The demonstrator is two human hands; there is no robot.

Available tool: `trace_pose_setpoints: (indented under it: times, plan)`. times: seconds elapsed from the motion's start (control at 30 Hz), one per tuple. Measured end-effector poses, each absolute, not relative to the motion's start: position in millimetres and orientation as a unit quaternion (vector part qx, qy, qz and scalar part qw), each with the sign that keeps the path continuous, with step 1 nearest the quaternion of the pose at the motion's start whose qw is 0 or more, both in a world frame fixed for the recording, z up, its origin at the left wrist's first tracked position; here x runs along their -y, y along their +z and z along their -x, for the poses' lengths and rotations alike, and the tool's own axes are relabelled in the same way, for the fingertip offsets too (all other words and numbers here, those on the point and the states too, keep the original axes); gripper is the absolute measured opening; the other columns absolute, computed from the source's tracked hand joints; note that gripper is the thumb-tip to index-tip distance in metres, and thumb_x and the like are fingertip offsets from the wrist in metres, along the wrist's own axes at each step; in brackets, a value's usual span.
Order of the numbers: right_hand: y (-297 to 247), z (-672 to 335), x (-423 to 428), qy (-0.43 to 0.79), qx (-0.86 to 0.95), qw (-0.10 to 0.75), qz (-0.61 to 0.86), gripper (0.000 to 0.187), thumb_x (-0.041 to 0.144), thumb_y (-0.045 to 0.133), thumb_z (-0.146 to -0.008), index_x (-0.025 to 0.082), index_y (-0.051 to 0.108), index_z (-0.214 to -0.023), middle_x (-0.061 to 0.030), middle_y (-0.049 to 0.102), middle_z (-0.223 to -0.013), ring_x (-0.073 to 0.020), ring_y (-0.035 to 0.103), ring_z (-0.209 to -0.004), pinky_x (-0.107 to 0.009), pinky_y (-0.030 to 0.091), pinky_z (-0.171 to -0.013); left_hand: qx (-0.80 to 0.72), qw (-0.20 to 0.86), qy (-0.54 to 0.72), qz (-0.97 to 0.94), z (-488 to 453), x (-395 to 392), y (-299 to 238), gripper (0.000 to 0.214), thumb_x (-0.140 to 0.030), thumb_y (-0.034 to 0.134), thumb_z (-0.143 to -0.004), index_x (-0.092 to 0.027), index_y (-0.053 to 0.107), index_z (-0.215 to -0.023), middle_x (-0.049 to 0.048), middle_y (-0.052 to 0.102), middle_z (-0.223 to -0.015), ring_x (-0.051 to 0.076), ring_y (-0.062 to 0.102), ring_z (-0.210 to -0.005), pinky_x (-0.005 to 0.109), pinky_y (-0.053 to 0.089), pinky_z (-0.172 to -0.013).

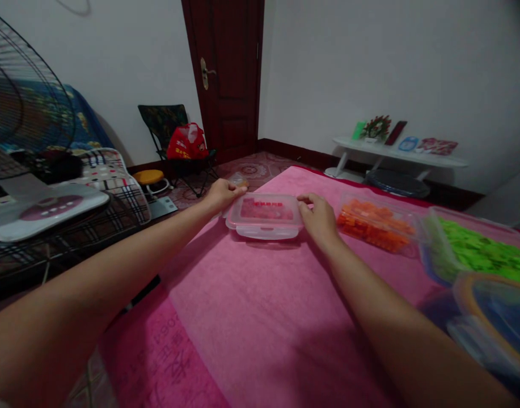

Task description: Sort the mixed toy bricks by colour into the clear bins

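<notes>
A clear plastic food container (266,218) with a snap-on lid and red lettering is held between my two hands, over the pink-covered table. My left hand (223,195) grips its left end, fingers curled at the far corner. On the opposite end, my right hand (319,218) has thumb and fingers closed on the side. The front locking flap hangs along the near edge. Pink shows through the clear plastic; whether anything is inside I cannot tell. Behind my left hand sits a small clear item (239,180), partly hidden.
To the right stand a clear box of orange pieces (376,224), a tub of green pieces (483,246) and a round lidded container (493,317). A pink cloth (251,317) covers the table. Left are a fan (42,209) and a folding chair (161,122) with a red bag (187,143).
</notes>
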State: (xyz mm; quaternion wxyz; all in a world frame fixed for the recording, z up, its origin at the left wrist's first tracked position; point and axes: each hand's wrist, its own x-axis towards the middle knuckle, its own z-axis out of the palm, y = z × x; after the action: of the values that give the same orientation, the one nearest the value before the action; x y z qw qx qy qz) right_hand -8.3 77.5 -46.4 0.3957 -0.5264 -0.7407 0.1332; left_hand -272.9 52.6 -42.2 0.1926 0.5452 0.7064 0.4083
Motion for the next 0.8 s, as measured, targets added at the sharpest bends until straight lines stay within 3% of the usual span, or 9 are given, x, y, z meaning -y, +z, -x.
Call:
trace_pose_setpoints:
  times: [0.13, 0.43, 0.63, 0.8]
  plan:
    - [-46.2, 10.7, -71.1, 0.119, 0.742, 0.395, 0.529, 0.028, 0.023, 0.047, -0.080, 0.020, 0.068, -0.098, -0.0086, 0.065, -0.100, -0.0198, 0.061, -0.082, -0.034, 0.046, -0.080, -0.686, 0.259, 0.427, -0.529, 279.9, -44.3, -39.4, 0.035, -0.043, 0.073, -0.066, -0.010, 0.074, -0.079, -0.0008, 0.056, -0.051, 0.006, 0.036, -0.042, 0.021, 0.021, -0.044]
    - [-48.1, 13.5, -72.0, 0.134, 0.752, 0.380, 0.522, 0.026, 0.031, 0.052, -0.080, 0.021, 0.067, -0.099, -0.0083, 0.064, -0.101, -0.0206, 0.060, -0.085, -0.034, 0.047, -0.079, -0.666, 0.414, 0.367, -0.500, 283.1, -19.4, -10.0, 0.040, -0.024, 0.082, -0.057, -0.015, 0.075, -0.095, 0.0005, 0.064, -0.060, 0.008, 0.046, -0.046, 0.020, 0.031, -0.044]
    - [-49.0, 15.5, -68.2, 0.138, 0.753, 0.391, 0.511, 0.036, 0.035, 0.056, -0.079, 0.017, 0.064, -0.109, -0.0118, 0.062, -0.107, -0.0227, 0.060, -0.090, -0.036, 0.047, -0.083, -0.594, 0.531, 0.367, -0.480, 281.2, -5.3, -2.3, 0.051, -0.010, 0.078, -0.058, -0.019, 0.070, -0.107, 0.0055, 0.071, -0.094, 0.015, 0.065, -0.074, 0.021, 0.047, -0.060]
    - [-47.1, 16.7, -66.1, 0.117, 0.769, 0.364, 0.513, 0.039, 0.035, 0.054, -0.082, 0.017, 0.064, -0.115, -0.0128, 0.058, -0.110, -0.0234, 0.060, -0.092, -0.036, 0.046, -0.086, -0.554, 0.572, 0.377, -0.473, 279.5, 0.8, 1.7, 0.056, 0.000, 0.074, -0.056, -0.018, 0.068, -0.109, 0.0069, 0.072, -0.093, 0.020, 0.068, -0.089, 0.023, 0.052, -0.069]
